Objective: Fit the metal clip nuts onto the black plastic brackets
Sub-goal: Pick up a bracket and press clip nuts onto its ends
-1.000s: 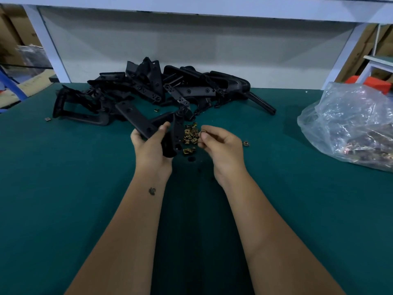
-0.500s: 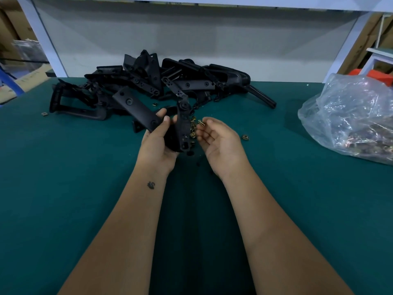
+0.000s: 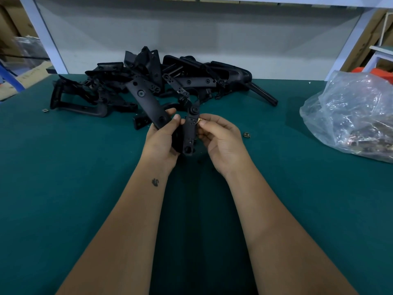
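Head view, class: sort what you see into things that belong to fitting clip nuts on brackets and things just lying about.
Part of the job:
- left hand gripping the black bracket
- right hand pinching a brass clip nut at its edge
- pile of brackets
- loose clip nut
- clear plastic bag, contents unclear

Lying about:
- cardboard
- orange object
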`<state>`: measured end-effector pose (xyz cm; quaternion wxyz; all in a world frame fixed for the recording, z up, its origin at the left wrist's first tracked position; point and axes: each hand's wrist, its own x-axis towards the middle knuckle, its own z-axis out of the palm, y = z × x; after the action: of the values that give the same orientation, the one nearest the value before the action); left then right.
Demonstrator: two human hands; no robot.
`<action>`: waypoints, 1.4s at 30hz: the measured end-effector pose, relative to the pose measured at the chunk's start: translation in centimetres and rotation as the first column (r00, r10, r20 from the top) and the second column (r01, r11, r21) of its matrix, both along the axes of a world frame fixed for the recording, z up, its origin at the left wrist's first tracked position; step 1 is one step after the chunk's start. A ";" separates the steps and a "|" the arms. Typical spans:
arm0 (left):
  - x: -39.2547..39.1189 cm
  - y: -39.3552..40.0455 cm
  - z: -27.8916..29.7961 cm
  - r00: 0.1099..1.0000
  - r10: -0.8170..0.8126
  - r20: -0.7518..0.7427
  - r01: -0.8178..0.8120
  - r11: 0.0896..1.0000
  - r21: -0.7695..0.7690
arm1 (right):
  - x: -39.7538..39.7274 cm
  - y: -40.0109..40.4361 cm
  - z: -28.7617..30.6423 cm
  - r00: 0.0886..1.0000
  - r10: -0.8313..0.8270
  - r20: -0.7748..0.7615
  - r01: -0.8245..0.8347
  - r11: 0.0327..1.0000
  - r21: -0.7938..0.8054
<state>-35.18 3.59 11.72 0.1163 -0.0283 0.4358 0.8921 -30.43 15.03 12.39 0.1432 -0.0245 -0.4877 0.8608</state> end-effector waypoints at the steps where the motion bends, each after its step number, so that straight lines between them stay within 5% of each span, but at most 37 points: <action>1: 0.0 0.0 0.0 1.000 -0.001 -0.001 0.001 1.000 0.003 | 0.0 0.0 0.0 1.000 -0.001 -0.001 0.001 1.000 -0.003; 13: 0.1 -0.1 0.1 1.000 -0.024 -0.009 0.024 1.000 -0.001 | -0.1 -0.1 0.1 0.999 0.002 0.037 -0.002 1.000 0.005; 25: 0.6 -0.1 -0.2 0.984 -0.059 -0.166 0.039 0.992 -0.121 | 0.4 -0.2 0.0 0.996 0.037 0.085 -0.031 0.997 -0.066; 30: 0.1 -0.2 -0.2 0.997 -0.015 -0.074 0.012 0.999 -0.034 | -0.1 -0.9 0.5 0.991 -0.097 0.095 0.080 0.983 0.165; 33: -0.2 -0.4 -0.1 0.998 0.065 0.017 -0.065 0.997 0.037 | -0.1 -0.6 0.4 0.939 -0.335 0.072 0.290 0.889 0.354; 36: -0.7 -1.2 -0.1 0.987 0.100 0.125 -0.121 0.978 0.168 | 0.5 1.7 0.0 0.796 -0.603 0.051 0.436 0.629 0.643; 39: -0.7 -1.6 -0.1 0.978 0.082 0.190 -0.137 0.944 0.300 | 1.0 4.2 -0.3 0.698 -0.715 0.040 0.386 0.423 0.820; 42: -0.6 -1.6 0.0 0.974 0.079 0.212 -0.147 0.933 0.329 | 0.8 4.8 -0.4 0.711 -0.703 0.022 0.268 0.300 0.915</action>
<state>-35.76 1.99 11.70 0.1100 -0.1201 0.2579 0.9524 -29.59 19.83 11.94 0.2871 -0.2861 -0.8343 0.3737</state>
